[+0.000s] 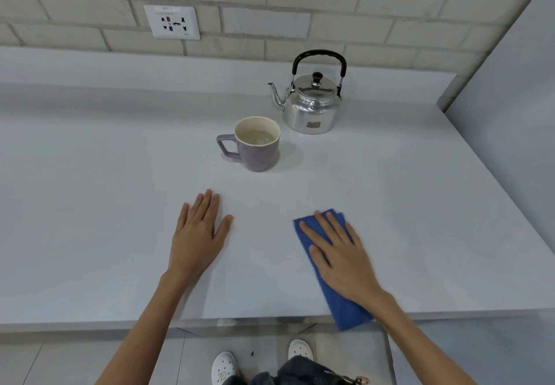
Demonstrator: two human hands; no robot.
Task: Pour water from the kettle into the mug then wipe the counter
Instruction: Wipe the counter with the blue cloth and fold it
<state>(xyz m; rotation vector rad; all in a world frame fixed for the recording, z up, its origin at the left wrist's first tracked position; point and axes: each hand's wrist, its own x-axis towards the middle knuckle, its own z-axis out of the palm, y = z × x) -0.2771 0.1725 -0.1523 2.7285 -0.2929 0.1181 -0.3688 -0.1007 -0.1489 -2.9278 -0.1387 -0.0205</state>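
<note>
A shiny metal kettle (312,105) with a black handle stands upright at the back of the grey counter (105,204), spout pointing left. In front of it, to the left, sits a purple mug (255,144) holding water, its handle to the left. My left hand (198,231) lies flat and open on the counter, below the mug. My right hand (336,252) presses flat on a folded blue cloth (345,309), fingers spread. The cloth's near end hangs over the counter's front edge.
A brick-pattern wall with a white power socket (171,22) runs behind the counter. A grey side wall (510,99) closes off the right. The counter's front edge (90,323) is near my body; my white shoes (223,368) show on the floor below.
</note>
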